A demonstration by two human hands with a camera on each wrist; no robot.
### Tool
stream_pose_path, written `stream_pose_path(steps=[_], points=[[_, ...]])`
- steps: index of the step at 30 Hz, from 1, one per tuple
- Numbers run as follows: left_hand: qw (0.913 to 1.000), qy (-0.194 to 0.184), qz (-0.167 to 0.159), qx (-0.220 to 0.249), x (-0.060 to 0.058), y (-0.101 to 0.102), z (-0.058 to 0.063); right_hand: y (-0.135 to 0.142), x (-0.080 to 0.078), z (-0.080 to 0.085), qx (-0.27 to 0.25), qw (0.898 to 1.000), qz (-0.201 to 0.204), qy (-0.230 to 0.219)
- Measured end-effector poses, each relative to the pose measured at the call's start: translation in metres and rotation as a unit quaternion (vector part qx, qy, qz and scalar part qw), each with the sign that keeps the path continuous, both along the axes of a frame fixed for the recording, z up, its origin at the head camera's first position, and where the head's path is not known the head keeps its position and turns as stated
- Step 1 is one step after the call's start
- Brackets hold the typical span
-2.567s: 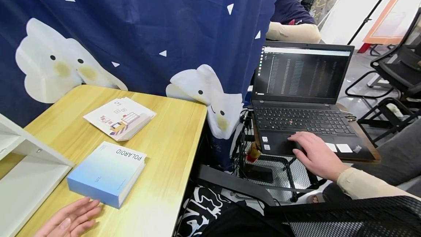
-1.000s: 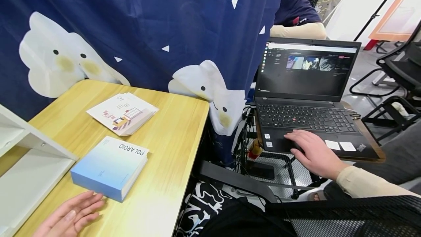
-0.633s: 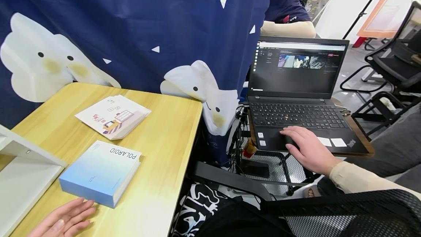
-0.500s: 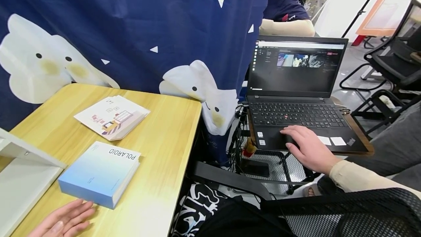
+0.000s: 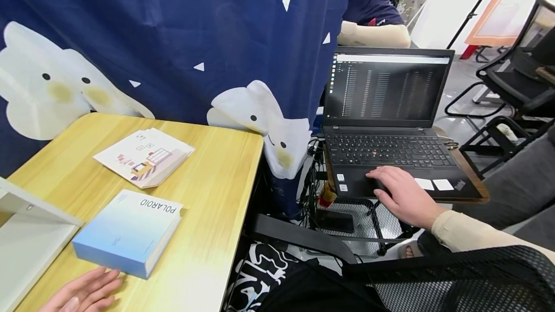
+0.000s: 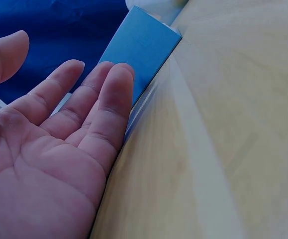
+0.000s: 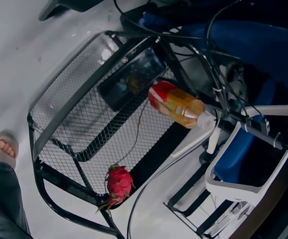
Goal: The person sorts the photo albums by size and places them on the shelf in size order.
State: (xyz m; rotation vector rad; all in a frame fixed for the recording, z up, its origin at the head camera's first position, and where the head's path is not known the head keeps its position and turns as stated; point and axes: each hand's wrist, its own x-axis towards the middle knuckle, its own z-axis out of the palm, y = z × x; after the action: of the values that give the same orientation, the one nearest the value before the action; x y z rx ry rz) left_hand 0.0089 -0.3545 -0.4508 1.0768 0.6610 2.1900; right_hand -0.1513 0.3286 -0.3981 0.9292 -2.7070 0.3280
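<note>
The laptop screen [image 5: 386, 89] swaps pictures for rows, apparently the work's focus; left hand [image 5: 84, 293] relaxed, fingers extended (right hand [image 5: 406, 200]: cannot tell).

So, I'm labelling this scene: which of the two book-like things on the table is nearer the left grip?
The blue POLAROID block, close by the left grip; the white illustrated stack lies farther back.

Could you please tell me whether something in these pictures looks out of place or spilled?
One thing looks odd: a red fruit, apparently a dragon fruit, at the edge of the black mesh rack below the laptop, an unusual place for food. The card stack on the table is slightly uneven. I see no spill.
</note>
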Motion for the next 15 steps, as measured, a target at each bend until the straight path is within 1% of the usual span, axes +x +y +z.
stream_pose_path(steps=[2,3,5,9,12,15], points=[[0.9997,0.016,0.016,-0.002,0.002,0.001,0.002,-0.001,-0.001,0.001,0.001,1.0,0.003,0.002],[0.9998,0.006,0.017,-0.001,0.003,0.002,0.003,-0.002,-0.001,0.001,0.0,1.0,0.004,0.002],[0.9996,-0.026,0.01,0.004,0.005,0.003,0.005,-0.002,-0.001,0.002,-0.002,1.0,0.009,0.006],[0.9985,-0.05,0.02,0.003,0.011,0.006,0.009,-0.003,-0.001,0.002,-0.011,1.0,0.015,0.01],[0.9981,-0.029,0.054,-0.007,0.016,0.007,0.01,-0.005,-0.001,0.001,-0.014,1.0,0.015,0.01],[0.9967,-0.014,0.08,-0.009,0.018,0.01,0.009,-0.003,0.0,0.001,-0.013,1.0,0.01,0.009]])
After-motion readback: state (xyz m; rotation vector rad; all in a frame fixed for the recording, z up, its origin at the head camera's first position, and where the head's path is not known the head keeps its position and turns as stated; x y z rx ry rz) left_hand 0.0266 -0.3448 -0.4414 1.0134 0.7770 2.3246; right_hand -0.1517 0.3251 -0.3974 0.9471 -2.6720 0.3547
